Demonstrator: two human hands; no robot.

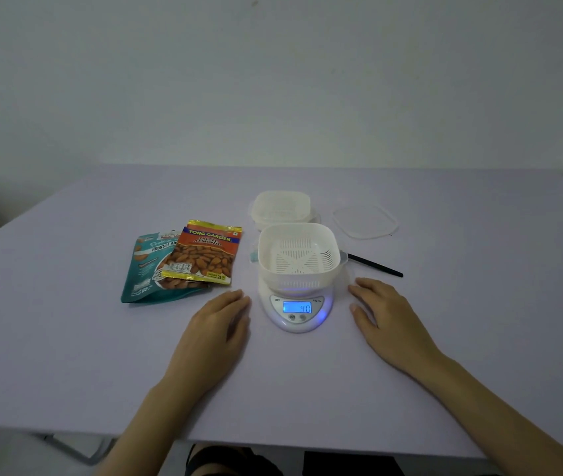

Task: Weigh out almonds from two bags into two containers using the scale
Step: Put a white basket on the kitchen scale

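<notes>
A white scale (296, 309) with a lit blue display reading 40 stands in the middle of the table. A white slotted container (298, 254) sits on it, with nothing inside. A second white container (282, 206) stands just behind. Two almond bags lie to the left: a red and gold one (204, 253) overlapping a teal one (146, 269). My left hand (220, 324) rests flat on the table left of the scale. My right hand (383, 314) rests flat to its right. Neither holds anything.
A clear lid (364, 219) lies at the back right. A spoon with a black handle (374, 265) lies right of the container on the scale. The table (67, 338) is pale lilac; its front edge runs close to my body.
</notes>
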